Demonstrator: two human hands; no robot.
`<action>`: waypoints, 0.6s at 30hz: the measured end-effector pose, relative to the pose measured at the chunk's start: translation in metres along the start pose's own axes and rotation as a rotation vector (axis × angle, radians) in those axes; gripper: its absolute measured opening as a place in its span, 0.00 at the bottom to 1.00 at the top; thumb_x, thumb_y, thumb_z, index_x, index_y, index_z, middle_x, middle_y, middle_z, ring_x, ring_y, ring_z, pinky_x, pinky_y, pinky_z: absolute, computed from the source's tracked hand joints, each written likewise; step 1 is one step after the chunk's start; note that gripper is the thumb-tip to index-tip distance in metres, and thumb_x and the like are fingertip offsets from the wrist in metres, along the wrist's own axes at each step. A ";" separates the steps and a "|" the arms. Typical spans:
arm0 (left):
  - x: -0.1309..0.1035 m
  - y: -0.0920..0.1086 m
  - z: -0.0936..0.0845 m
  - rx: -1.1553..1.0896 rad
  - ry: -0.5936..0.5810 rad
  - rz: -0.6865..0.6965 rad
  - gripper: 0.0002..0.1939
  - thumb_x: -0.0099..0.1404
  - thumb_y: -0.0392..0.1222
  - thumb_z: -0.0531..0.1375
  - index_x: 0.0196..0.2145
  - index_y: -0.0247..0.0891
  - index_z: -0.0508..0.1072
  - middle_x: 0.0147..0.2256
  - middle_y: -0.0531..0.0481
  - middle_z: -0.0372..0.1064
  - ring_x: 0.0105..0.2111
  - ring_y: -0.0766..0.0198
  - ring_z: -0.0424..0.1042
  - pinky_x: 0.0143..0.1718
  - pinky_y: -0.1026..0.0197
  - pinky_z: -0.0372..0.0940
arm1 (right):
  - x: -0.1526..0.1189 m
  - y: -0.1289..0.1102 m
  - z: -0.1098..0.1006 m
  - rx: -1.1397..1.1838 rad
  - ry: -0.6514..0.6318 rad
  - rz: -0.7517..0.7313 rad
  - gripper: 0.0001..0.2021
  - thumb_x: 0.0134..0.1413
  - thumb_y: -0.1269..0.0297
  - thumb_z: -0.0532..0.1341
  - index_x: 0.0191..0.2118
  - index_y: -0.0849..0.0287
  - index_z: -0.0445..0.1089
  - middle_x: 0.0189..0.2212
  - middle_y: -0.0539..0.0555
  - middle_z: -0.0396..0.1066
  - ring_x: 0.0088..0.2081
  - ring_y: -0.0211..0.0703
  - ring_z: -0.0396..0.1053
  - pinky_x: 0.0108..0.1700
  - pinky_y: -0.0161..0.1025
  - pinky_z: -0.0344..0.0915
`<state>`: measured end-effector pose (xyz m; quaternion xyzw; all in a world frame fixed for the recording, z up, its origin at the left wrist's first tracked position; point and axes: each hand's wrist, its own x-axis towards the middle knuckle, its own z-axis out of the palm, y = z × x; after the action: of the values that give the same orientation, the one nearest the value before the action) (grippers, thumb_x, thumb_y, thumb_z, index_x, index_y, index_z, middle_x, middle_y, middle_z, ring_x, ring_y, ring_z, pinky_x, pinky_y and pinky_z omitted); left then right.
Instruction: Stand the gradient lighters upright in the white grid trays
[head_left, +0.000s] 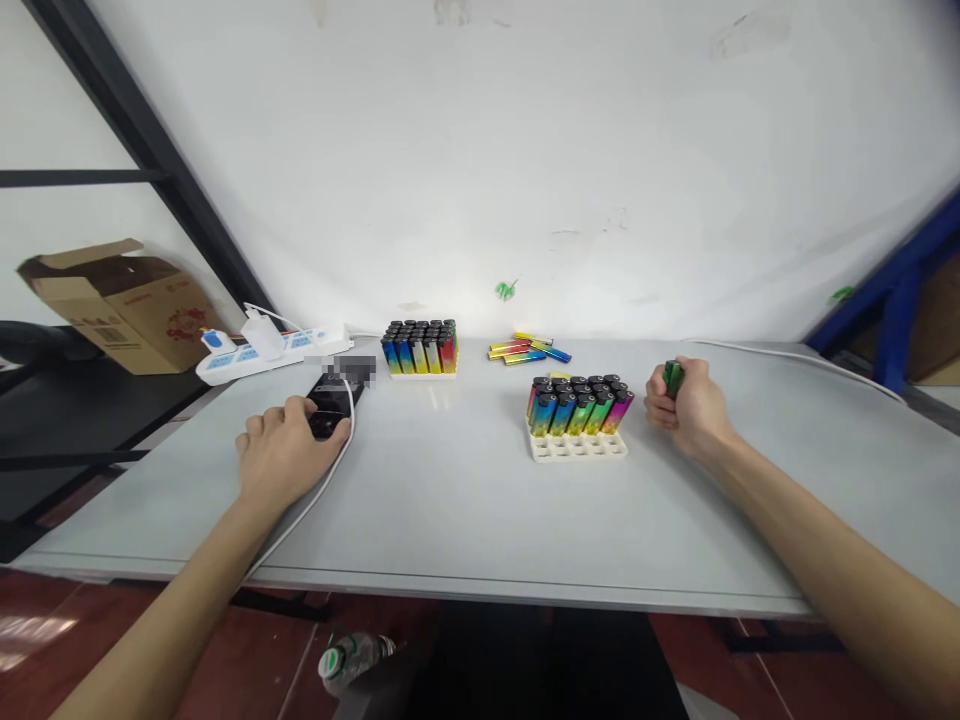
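Note:
At the left of the table, my left hand [289,448] rests with its fingers apart on the lower end of a black phone [337,398], which has a white cable beside it. My right hand [686,400] is closed around a green lighter [673,378], to the right of a white rack [579,450]. Several colourful lighters [582,412] stand upright in that rack, and its front row of slots holds none. Farther back, a second rack [424,376] is filled with upright lighters [420,350]. Loose lighters [525,350] lie between the racks, near the wall.
A white power strip [274,352] with plugs lies at the back left, near a cardboard box [131,305]. Another white cable [795,355] runs along the back right. A plastic bottle [356,660] is below the table's front edge [450,585].

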<state>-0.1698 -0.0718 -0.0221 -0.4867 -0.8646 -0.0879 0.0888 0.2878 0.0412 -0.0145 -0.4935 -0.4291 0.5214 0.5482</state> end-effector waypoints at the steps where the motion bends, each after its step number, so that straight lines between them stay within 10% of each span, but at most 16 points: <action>1: 0.000 0.000 0.000 0.000 -0.001 0.000 0.36 0.62 0.67 0.47 0.54 0.35 0.65 0.51 0.28 0.66 0.54 0.33 0.62 0.54 0.41 0.58 | 0.000 0.000 0.000 0.002 0.002 0.005 0.21 0.57 0.47 0.52 0.19 0.54 0.54 0.14 0.44 0.43 0.15 0.33 0.39 0.19 0.37 0.37; 18: -0.001 0.001 0.000 -0.036 0.003 -0.014 0.39 0.64 0.66 0.48 0.63 0.37 0.58 0.54 0.28 0.64 0.57 0.32 0.60 0.55 0.40 0.57 | 0.005 0.010 -0.002 -0.070 -0.062 -0.040 0.30 0.55 0.30 0.51 0.27 0.55 0.64 0.15 0.45 0.51 0.15 0.32 0.46 0.17 0.35 0.41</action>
<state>-0.1686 -0.0721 -0.0225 -0.4822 -0.8660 -0.1048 0.0809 0.2890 0.0451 -0.0249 -0.4875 -0.4737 0.5101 0.5270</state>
